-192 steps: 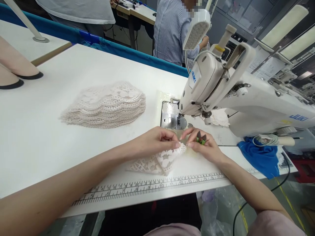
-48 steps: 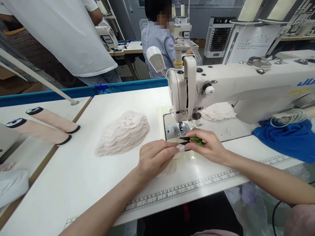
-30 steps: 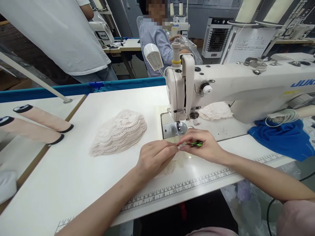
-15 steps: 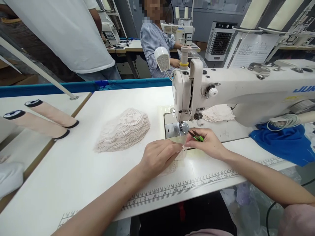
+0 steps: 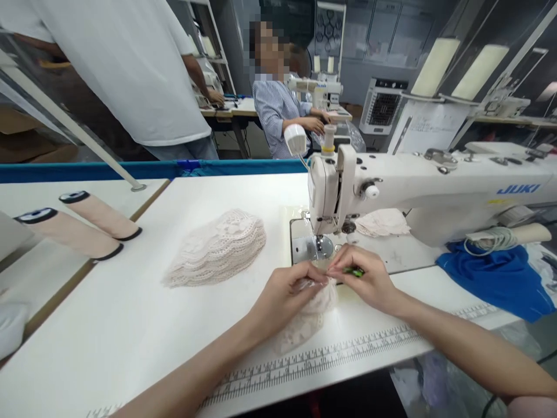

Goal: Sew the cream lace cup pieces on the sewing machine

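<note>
My left hand point(image 5: 285, 296) is closed on a pale lace piece point(image 5: 307, 319) that lies on the white table point(image 5: 122, 325) just in front of the sewing machine's needle plate point(image 5: 311, 248). My right hand point(image 5: 365, 278) is closed around small green-handled thread snips point(image 5: 357, 271), its fingertips meeting my left fingertips at the lace's upper edge. A stack of several similar lace pieces point(image 5: 217, 247) lies to the left. The white sewing machine point(image 5: 418, 186) stands behind my hands.
Two pinkish thread cones point(image 5: 82, 226) lie on the table at the left. A blue cloth point(image 5: 500, 278) sits under the machine arm at right, more lace point(image 5: 383, 222) behind the needle. One person in white stands beyond the blue divider point(image 5: 130, 169); another sits farther back.
The lace piece has been gathered up higher under my left hand. The snips' blades, seen pointing out before, are now tucked in my right hand. The camera has tilted up.
</note>
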`<state>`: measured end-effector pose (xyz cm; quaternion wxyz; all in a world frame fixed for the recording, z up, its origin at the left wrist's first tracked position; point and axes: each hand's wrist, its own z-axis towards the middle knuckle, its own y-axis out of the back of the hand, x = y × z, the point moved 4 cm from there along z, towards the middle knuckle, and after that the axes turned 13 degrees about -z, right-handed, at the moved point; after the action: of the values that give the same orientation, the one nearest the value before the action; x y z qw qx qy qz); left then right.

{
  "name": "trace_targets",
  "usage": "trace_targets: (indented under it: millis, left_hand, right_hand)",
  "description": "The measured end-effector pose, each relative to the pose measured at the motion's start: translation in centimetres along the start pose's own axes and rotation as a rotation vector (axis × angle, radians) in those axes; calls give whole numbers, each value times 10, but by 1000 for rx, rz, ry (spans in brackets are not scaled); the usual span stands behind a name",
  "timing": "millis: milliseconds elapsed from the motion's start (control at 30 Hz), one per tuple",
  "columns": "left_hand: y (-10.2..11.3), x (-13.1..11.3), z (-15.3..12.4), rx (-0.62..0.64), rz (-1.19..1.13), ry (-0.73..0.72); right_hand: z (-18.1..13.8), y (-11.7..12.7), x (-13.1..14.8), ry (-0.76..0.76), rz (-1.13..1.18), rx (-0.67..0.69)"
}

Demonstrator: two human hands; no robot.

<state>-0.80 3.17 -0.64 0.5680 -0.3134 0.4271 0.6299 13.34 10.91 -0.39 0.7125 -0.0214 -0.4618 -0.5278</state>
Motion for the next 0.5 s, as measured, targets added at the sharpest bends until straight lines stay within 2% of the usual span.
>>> trace_targets:
  millis: [100,167,267,367,433,500]
  left_hand:
    - [-1,1,1,-9,-93,87]
    - [-1,0,1,-2,-133,149]
    - [0,0,0,-3,-188,305]
    - [0,3,-2,-2,-272,461]
    - [-1,5,-2,19,-290,508]
    - [-2,6,-2,35,-259,496]
  right_hand:
    - [-2,-2,3,61,-65,19]
    - [-3,-2,4,48,-103,25]
    - [-4,-2,5,35,-153,34]
    - [-5,-2,9,125,-181,29]
    - [-5,-3,12,190,-187,26]
    - [-5,-4,14,235,-191,18]
